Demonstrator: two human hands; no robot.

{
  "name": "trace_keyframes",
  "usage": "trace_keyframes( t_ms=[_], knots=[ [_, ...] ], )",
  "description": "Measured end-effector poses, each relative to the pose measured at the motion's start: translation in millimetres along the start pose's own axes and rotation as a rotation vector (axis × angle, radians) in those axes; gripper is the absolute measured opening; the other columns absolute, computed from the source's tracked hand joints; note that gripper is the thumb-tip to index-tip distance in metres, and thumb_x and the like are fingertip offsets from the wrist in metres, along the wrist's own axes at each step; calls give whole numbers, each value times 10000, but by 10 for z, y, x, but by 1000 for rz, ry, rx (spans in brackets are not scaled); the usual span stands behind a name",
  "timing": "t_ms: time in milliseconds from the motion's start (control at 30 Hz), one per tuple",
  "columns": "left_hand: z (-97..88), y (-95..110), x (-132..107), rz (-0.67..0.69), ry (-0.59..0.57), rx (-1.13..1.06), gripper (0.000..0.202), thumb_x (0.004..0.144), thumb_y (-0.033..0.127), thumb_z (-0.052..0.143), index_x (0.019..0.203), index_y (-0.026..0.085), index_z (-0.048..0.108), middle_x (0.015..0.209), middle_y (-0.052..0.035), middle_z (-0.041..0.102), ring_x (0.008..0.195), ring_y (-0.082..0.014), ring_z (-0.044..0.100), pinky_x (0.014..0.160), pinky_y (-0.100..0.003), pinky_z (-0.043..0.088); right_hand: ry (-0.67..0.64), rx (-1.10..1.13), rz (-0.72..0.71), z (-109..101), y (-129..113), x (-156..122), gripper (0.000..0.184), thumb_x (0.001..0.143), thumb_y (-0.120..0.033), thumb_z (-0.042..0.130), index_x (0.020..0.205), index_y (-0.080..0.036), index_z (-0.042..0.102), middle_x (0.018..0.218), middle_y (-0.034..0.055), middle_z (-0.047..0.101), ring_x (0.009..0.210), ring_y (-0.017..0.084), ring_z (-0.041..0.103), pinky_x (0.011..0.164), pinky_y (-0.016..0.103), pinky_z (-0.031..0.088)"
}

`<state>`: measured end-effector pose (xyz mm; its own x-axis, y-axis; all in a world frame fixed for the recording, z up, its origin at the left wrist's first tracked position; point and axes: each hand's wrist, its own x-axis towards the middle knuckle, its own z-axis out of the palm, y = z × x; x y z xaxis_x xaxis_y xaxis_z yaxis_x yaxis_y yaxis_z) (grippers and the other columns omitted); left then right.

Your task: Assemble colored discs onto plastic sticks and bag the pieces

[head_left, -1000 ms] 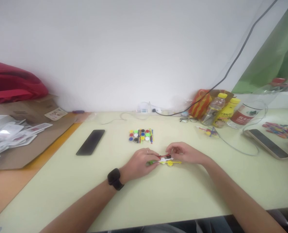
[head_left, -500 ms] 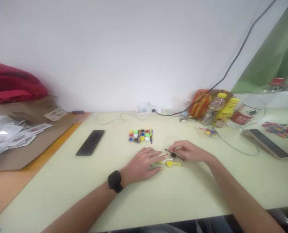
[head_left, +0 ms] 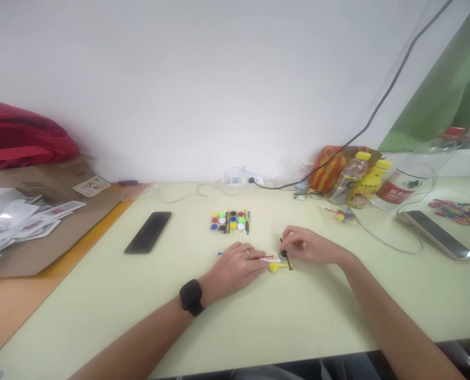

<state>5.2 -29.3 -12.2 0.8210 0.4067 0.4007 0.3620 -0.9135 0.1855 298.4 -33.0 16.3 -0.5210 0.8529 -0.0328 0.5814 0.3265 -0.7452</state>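
My left hand (head_left: 238, 268), with a watch on its wrist, lies flat over several small plastic arrow spinners and partly hides them. A blue arrow end (head_left: 220, 254) pokes out at its left, and a red arrow (head_left: 267, 257) and a white arrow (head_left: 274, 260) show by its fingertips. Just right of these lies a yellow arrow spinner (head_left: 273, 267) with a round base. Thumb and finger of my right hand (head_left: 312, 246) pinch a black arrow spinner (head_left: 286, 258), whose lower end crosses the yellow arrow's tip.
Behind my hands a block of coloured discs and sticks (head_left: 230, 221) sits on the table. A dark phone (head_left: 148, 233) lies at left, another phone (head_left: 436, 235) at right. Bottles (head_left: 364, 184), glasses (head_left: 307, 196) and a cable (head_left: 389, 240) are at the back right.
The black arrow has turned from a slant to nearly upright in my right hand's pinch. My left hand has shifted slightly, and a blue arrow end now shows at its left.
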Motion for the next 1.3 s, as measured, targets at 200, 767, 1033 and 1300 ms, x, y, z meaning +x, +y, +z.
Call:
trace_keyframes(
  t_ms=[200,767,1033,1300],
  knots=[
    [0,11,-1,-13,2,-27,260,1057,286,500,1167,287,735,1249,-41,740,1025,-222,638,887,-392,465,18,17,28,-11,26,1,198,820,-365,724,946,-237,807,982,63,704,727,169,593,639,289,498],
    [-113,1,-22,-143,-9,-78,431,935,416,671,1334,261,619,1187,-70,742,1052,-274,667,947,-416,473,31,51,-2,78,-120,27,468,751,-519,819,1119,-243,735,1015,60,688,873,210,583,747,318,494],
    [-261,-170,-76,-163,-20,-112,487,838,604,726,1162,241,720,1017,-82,755,924,-265,700,812,-366,508,-29,130,-37,235,-143,83,457,761,-524,817,1105,-238,720,1070,60,680,942,221,610,841,339,509],
    [-470,-310,-73,-356,-17,-297,328,962,477,603,1089,225,769,934,-52,778,762,-184,658,699,-290,488,-11,92,-25,213,-142,67,453,777,-534,805,1112,-240,727,1047,59,693,928,221,613,818,337,505]
  ],
)
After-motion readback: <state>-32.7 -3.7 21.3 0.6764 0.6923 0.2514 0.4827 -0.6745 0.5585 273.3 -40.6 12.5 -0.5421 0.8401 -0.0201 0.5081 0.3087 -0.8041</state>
